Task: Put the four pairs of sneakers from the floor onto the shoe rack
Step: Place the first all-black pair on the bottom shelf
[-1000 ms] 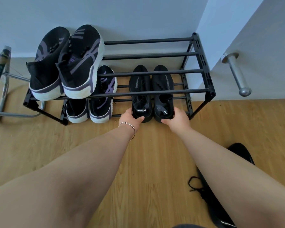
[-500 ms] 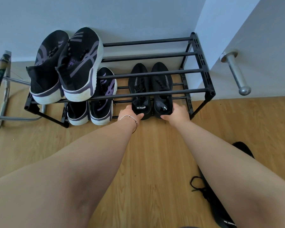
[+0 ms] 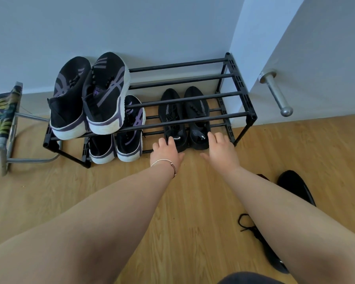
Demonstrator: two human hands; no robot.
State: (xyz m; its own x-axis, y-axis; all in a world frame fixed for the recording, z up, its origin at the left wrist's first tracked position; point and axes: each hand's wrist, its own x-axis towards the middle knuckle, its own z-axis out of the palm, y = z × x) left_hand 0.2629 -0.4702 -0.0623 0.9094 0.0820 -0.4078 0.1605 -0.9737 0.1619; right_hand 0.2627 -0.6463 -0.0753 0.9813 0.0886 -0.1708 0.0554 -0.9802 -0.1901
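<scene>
A black two-tier shoe rack (image 3: 193, 119) stands against the wall. A black-and-purple sneaker pair with white soles (image 3: 90, 99) lies on the top tier at the left. A second such pair (image 3: 119, 146) sits below it. An all-black sneaker pair (image 3: 184, 117) rests on the lower tier at the right. My left hand (image 3: 166, 153) and my right hand (image 3: 220, 150) hover just in front of that pair's heels, fingers spread, holding nothing. A black sneaker (image 3: 295, 187) lies on the floor at the right, partly hidden by my right arm.
A black shoe with loose laces (image 3: 262, 242) lies on the wooden floor at the lower right. A folding stool with patterned fabric (image 3: 2, 119) stands left of the rack. A door with a metal handle (image 3: 277, 93) is at the right.
Both hands have let go of the all-black pair and drawn back with fingers spread. The pair now sits further in on the lower tier.
</scene>
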